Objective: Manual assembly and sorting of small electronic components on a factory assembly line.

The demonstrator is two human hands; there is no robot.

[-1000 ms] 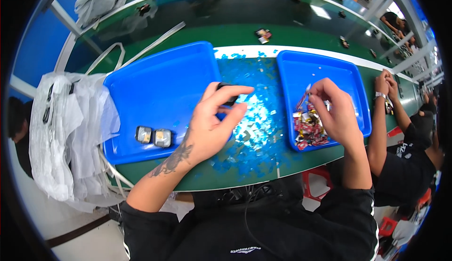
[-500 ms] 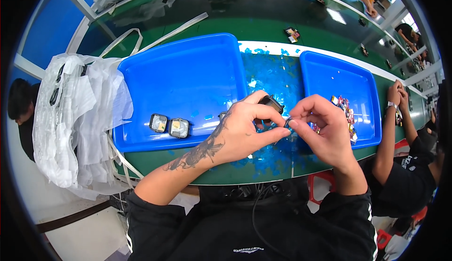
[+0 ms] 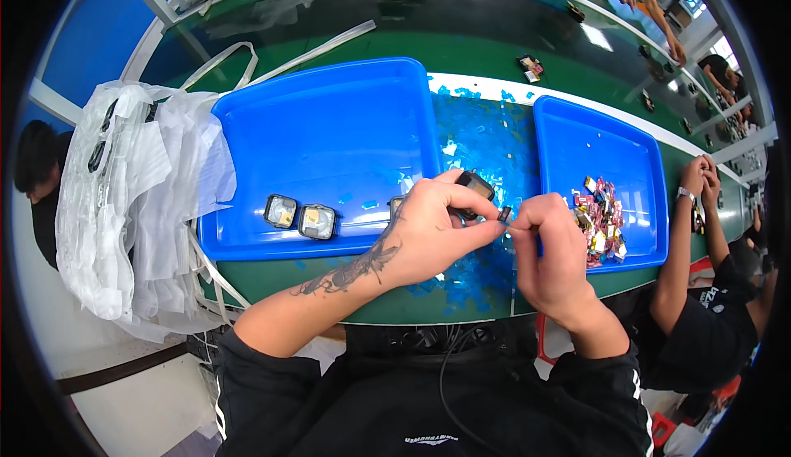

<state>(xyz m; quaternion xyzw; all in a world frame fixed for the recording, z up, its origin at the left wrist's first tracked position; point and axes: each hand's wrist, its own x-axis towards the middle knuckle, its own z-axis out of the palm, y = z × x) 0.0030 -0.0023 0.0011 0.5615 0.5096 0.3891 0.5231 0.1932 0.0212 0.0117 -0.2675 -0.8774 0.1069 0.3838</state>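
Observation:
My left hand (image 3: 445,224) is closed, its thumb and forefinger pinching a small dark part (image 3: 504,213). A black square case (image 3: 476,187) shows behind those fingers, and they seem to hold it as well. Against the same small part, my right hand (image 3: 554,251) has its fingertips pressed together; whatever is in that pinch is too small to make out. In the large blue tray (image 3: 321,111) on the left lie two square cases with black rims, one case (image 3: 281,210) beside the other case (image 3: 317,222). Another case is mostly hidden by my left hand.
Small blue film scraps (image 3: 474,140) litter the green table between the trays. The right blue tray (image 3: 577,131) holds a heap of small colourful parts (image 3: 603,222). White translucent bags (image 3: 136,210) hang at the left. A co-worker's hands (image 3: 699,178) are at the right.
My right hand has turned and drawn its fingers into a tighter pinch, slightly lower. The small dark part now shows between the hands. More of the colourful heap is uncovered.

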